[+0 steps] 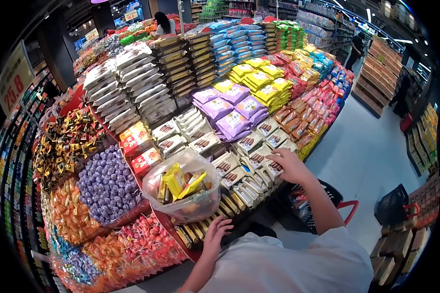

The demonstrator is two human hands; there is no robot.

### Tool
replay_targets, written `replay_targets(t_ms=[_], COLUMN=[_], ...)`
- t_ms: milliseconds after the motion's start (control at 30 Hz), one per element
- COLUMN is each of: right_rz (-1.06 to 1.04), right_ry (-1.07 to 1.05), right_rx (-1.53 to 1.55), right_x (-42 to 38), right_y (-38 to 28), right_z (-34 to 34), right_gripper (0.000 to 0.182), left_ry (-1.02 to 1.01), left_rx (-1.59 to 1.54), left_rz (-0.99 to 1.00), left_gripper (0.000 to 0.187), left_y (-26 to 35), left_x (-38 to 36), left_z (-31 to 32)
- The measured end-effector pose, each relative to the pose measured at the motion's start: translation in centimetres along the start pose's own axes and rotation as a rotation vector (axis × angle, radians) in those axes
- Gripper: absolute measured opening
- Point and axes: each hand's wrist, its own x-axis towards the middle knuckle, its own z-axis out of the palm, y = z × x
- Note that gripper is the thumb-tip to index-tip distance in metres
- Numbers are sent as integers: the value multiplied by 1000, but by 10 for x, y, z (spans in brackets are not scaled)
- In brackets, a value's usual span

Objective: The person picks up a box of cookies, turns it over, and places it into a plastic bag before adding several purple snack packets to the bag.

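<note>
My right hand (pixel 289 167) reaches over white snack packets (pixel 259 157) with pictures of brown bars on them. Its fingers are stretched out and look to touch the packets; nothing shows held in them. My left hand (pixel 216 236), fingers apart, lies by the front edge of the display at a row of thin gold-brown packets (pixel 195 231). Just beyond it stands a clear plastic bag (pixel 200 205), its mouth wide. Inside the bag are yellow packets (pixel 174 179) and several brown-gold ones. Purple packets (pixel 231 122) lie behind the white ones.
Loose purple-wrapped sweets (pixel 110 178) and red lollipops (pixel 151 239) fill compartments on the left. Tall stacks of packets (pixel 142 83) rise at the back. A dark shopping basket (pixel 305 215) with a red handle is below my right arm. Another basket (pixel 393 202) stands on the floor.
</note>
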Motion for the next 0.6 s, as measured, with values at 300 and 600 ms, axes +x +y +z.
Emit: replay_targets(t_ms=[300, 600], right_rz=[-10, 1], right_ry=[249, 419], right_rx=[15, -17], right_x=[25, 32], right_y=[1, -2], right_z=[54, 83], right_gripper=[79, 69], left_ry=[-11, -40], left_rx=[-15, 36], left_rz=[0, -39], left_gripper=[48, 47], left_y=[-10, -11], left_x=[-17, -24], left_z=[-2, 0])
